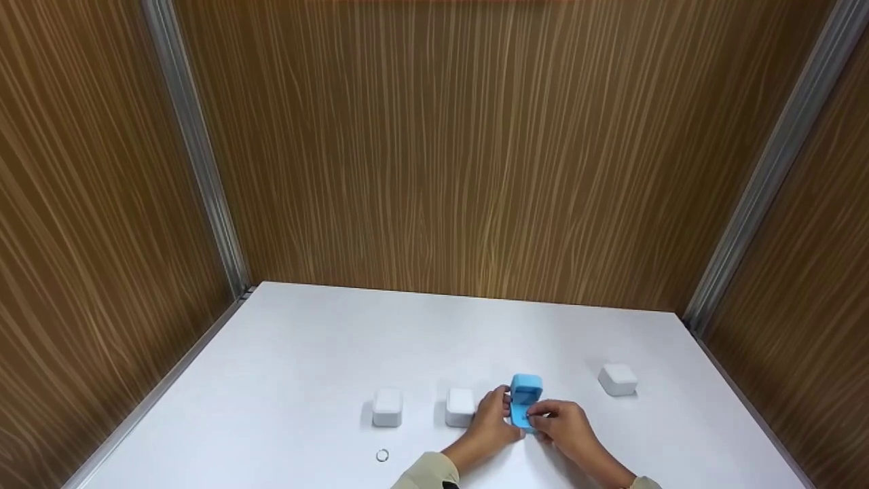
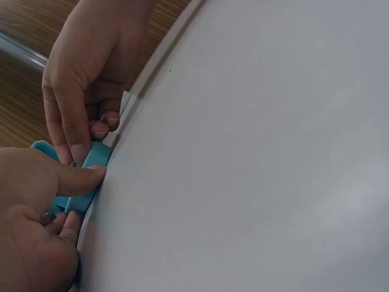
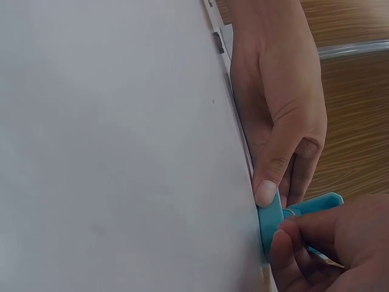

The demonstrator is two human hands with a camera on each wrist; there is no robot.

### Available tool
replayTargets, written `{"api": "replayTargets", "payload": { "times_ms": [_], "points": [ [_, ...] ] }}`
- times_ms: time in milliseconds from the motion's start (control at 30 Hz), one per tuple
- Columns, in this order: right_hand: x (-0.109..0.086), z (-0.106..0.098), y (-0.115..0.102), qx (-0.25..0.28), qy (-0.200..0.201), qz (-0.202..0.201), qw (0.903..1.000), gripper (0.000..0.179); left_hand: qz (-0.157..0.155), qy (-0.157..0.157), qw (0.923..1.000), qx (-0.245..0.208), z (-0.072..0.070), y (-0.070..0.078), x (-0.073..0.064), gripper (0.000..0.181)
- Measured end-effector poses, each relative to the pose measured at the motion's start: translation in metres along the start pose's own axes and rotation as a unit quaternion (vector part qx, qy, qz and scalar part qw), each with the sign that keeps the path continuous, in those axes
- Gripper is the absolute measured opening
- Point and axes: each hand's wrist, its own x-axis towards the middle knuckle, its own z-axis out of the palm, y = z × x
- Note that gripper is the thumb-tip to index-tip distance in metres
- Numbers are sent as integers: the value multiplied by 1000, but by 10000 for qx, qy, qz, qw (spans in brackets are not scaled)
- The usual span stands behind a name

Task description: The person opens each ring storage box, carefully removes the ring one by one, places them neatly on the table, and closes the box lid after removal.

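A light-blue ring box [image 1: 526, 384] stands on the table with its lid raised. My left hand [image 1: 490, 422] grips its base from the left, the thumb [image 2: 85, 177] lying along the front side in the left wrist view. From the other side my right hand [image 1: 567, 428] reaches into the box with thumb and forefinger pinched together. Between those fingertips the thin curve of a ring [image 3: 290, 212] shows at the box's inside in the right wrist view. Fingers hide most of that ring, so how deep it sits in the insert I cannot tell.
A second silver ring [image 1: 382, 456] lies on the white table [image 1: 305, 353] toward the front. Two closed white boxes [image 1: 387, 407] stand left of the blue one, the nearer right beside my left hand. Another white box [image 1: 618, 379] is at the right. Wood-grain panels enclose the table.
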Motion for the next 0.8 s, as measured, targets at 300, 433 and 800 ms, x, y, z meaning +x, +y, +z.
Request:
{"api": "replayTargets", "payload": {
  "times_ms": [300,433,800],
  "points": [
    [3,2,1,537,354,734,9952,11,24,13,10000,21,0,0,0,69],
    [3,1,2,763,339,794,9933,14,21,0,10000,97,-1,2,0,70],
    [2,0,4,1193,348,944,9877,16,-46,-22,9999,134,0,1,0,71]
  ]
}}
